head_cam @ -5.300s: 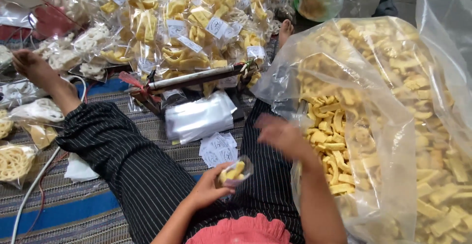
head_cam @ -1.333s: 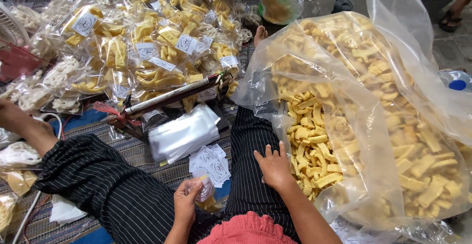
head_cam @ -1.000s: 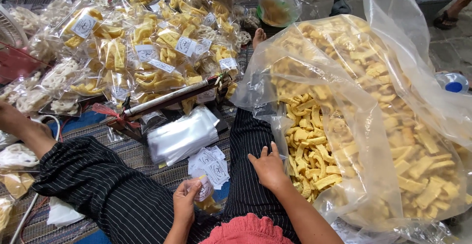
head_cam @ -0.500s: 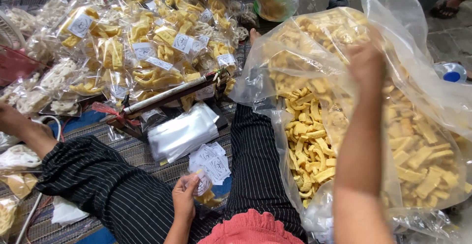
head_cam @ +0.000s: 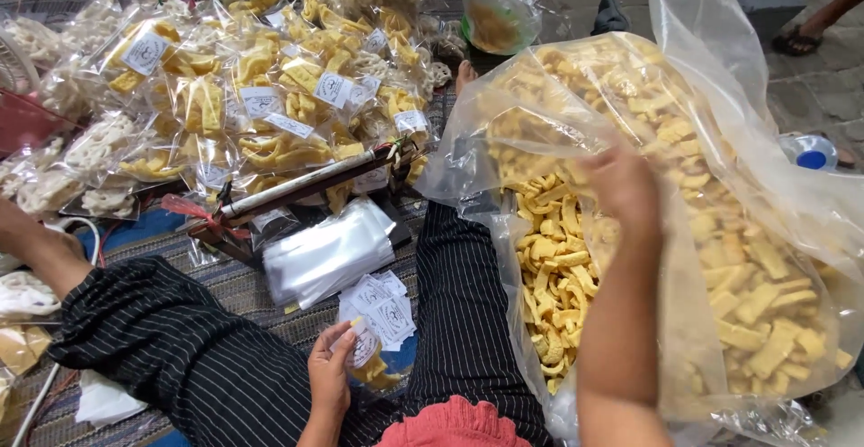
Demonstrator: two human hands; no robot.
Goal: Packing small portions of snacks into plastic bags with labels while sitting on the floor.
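One small bag (head_cam: pixel 371 357) (seemingly part-filled), in left hand (head_cam: pixel 329 379)

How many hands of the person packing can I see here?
2. The left hand holds a small snack bag over the lap; the right hand reaches into the big clear bag of yellow crackers.

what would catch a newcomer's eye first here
The huge clear sack of yellow snack sticks on the right, with the right hand raised at its open mouth. Next, the heap of small filled packets at upper left. Low in the middle, the left hand holds a small bag.
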